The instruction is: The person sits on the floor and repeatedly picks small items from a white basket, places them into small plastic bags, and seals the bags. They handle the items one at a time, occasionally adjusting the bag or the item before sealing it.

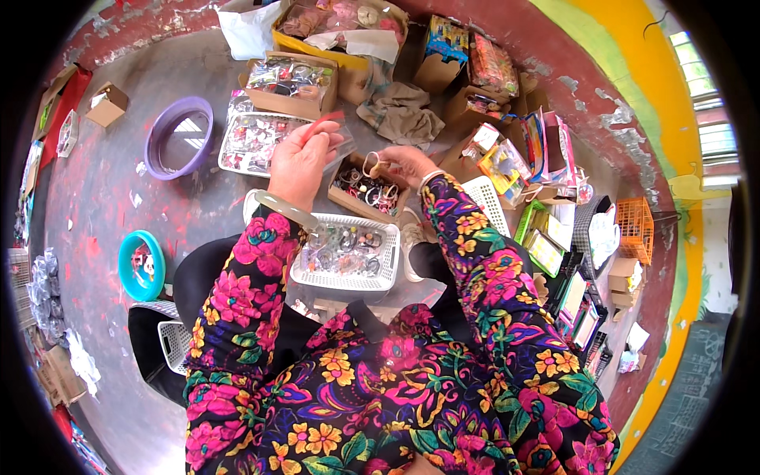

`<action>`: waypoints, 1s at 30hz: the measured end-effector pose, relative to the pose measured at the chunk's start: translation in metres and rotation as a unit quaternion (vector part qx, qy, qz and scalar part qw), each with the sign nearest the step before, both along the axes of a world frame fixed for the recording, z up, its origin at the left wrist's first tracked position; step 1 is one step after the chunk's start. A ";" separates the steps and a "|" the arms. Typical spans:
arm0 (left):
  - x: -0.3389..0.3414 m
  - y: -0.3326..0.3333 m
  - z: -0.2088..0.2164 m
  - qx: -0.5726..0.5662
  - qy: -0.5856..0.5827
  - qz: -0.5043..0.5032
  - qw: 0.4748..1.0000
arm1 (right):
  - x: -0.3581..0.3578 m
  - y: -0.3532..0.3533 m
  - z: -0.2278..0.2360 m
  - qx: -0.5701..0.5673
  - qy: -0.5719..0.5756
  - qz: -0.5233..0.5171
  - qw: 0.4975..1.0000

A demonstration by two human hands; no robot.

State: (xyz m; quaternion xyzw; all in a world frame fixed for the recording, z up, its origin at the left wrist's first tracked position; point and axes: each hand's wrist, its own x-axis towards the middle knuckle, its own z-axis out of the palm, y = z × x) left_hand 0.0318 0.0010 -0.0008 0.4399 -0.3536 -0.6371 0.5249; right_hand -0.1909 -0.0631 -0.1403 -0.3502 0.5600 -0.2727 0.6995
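A clear, red-topped bag (pixel 340 136) is pinched by the left hand's (pixel 302 164) fingers; a pale looped band (pixel 366 165), by the right hand's (pixel 412 165), above the cardboard box (pixel 358 206). Picking seems underway; careful lifting is needed.

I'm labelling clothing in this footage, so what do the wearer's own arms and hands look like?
Both sleeves are long and black, printed with pink and yellow-orange flowers, green leaves and touches of blue-purple. The left hand is ungloved, with a thick, smooth, pale bangle at its wrist. The right hand is also ungloved, with a slimmer pale band there.
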 end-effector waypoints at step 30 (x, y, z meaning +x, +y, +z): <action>-0.010 0.006 0.001 0.081 0.001 -0.086 0.993 | 0.022 0.054 0.169 -0.129 -0.261 -0.033 0.956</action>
